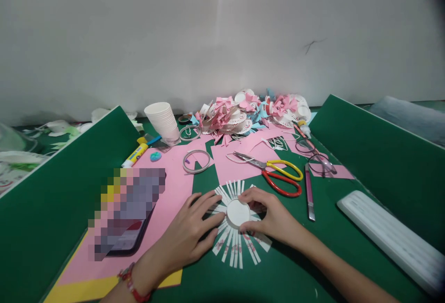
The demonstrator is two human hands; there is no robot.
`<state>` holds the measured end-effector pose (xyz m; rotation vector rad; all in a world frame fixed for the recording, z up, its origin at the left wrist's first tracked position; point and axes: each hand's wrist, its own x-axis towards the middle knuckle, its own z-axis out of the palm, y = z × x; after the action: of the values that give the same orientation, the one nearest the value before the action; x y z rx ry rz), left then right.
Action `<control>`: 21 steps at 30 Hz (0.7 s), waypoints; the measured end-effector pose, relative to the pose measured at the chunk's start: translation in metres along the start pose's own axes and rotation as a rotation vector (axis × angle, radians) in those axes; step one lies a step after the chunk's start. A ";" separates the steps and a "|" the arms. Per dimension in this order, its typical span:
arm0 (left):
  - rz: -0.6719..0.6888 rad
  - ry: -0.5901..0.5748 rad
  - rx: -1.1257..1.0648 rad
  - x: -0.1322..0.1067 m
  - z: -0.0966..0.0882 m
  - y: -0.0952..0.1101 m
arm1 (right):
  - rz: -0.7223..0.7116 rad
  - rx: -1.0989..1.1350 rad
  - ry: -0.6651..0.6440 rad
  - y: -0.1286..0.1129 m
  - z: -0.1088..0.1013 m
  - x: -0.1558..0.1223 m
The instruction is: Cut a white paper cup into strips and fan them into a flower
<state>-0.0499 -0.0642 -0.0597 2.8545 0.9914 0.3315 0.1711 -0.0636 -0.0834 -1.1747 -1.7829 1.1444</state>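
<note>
A paper cup cut into strips [238, 213] lies spread flat like a sun on the green table, its round base in the middle. My right hand [266, 212] holds that base at its right side, with the thumb near me and the fingers at the far edge. Across the strips on the left lies my left hand [194, 229], its fingers stretched out and touching them. Beyond the right hand rest scissors [269, 168] with one yellow and one red handle, their blades slightly apart.
Pink paper sheets [174, 187] and a phone [134, 229] lie left. Behind are stacked paper cups [162, 120], a glue stick [135, 155], wire rings [196, 162] and a heap of paper flowers [229, 115]. A utility knife [309, 192], eyeglasses [318, 164] and a white bar [389, 238] lie right.
</note>
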 end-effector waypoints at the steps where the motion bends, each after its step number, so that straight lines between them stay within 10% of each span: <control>1: 0.010 -0.003 0.011 0.000 0.000 0.000 | -0.001 0.003 0.003 0.000 0.000 0.000; 21: 0.008 0.021 0.009 0.000 0.004 0.005 | -0.017 0.014 0.006 0.000 0.002 0.001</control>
<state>-0.0463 -0.0684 -0.0629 2.8695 0.9884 0.3592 0.1696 -0.0634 -0.0842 -1.1517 -1.7738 1.1412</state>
